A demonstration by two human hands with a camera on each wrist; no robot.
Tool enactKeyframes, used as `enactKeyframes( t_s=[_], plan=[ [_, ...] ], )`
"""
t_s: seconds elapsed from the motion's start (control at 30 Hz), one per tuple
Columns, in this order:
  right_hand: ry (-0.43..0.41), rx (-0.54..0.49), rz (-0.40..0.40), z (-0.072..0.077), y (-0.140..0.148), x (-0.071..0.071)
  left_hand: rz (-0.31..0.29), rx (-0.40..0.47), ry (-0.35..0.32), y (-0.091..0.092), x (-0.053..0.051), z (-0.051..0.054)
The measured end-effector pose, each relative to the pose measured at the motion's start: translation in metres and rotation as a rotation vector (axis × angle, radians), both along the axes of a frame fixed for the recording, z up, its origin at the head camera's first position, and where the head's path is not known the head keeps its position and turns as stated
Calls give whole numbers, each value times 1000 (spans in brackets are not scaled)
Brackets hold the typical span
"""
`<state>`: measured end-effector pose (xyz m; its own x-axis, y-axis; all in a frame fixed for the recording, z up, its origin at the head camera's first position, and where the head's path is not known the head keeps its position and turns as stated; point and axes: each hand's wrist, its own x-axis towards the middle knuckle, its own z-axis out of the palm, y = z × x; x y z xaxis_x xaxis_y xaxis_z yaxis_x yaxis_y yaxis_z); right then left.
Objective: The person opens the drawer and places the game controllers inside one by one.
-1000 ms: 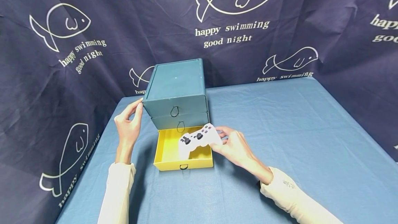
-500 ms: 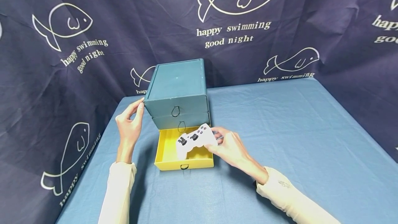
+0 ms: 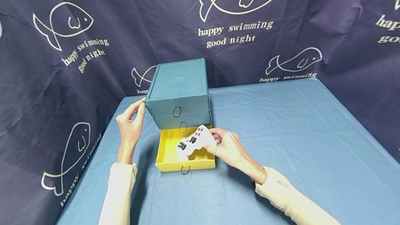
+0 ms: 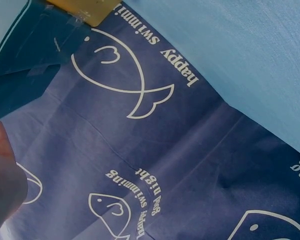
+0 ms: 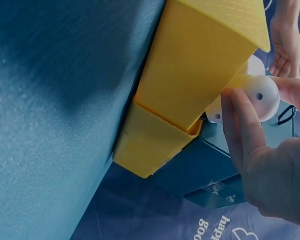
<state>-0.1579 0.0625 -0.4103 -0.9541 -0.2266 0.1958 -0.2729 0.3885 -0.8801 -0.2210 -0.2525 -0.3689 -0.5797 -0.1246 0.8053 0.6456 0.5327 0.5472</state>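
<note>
A white game controller with black thumbsticks tilts inside the pulled-out yellow drawer in the head view. My right hand grips its right end, thumb on the near side and fingers on the far side. The right wrist view shows the fingers of this right hand around the white controller, by the drawer's yellow wall. My left hand touches the left front corner of the teal drawer cabinet with its fingertips. Only part of the left hand shows in the left wrist view.
Two teal drawers, upper and lower, stand closed above the yellow one, each with a dark loop pull. A blue cloth covers the table. Dark blue fabric with white fish prints hangs behind and at the sides.
My right hand has moved slightly left with the controller, which sits further into the yellow drawer. The drawer's loop pull now hangs lower. My left hand stays at the cabinet corner.
</note>
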Motion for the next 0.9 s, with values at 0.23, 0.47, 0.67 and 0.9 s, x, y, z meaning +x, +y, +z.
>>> enactKeyframes(
  t_s=[0.23, 0.47, 0.67, 0.9],
  plan=[
    [11, 40, 22, 1, -2, 0, 0, 6, -8, 0, 1, 0],
    [32, 70, 44, 0, -2, -1, 10, 11, -14, 0, 0, -1],
    [63, 90, 47, -1, -3, -2, 12, 17, -15, 0, -1, -2],
    [99, 89, 80, -3, -4, -5, -4, 2, -6, 0, 0, 0]
  ],
)
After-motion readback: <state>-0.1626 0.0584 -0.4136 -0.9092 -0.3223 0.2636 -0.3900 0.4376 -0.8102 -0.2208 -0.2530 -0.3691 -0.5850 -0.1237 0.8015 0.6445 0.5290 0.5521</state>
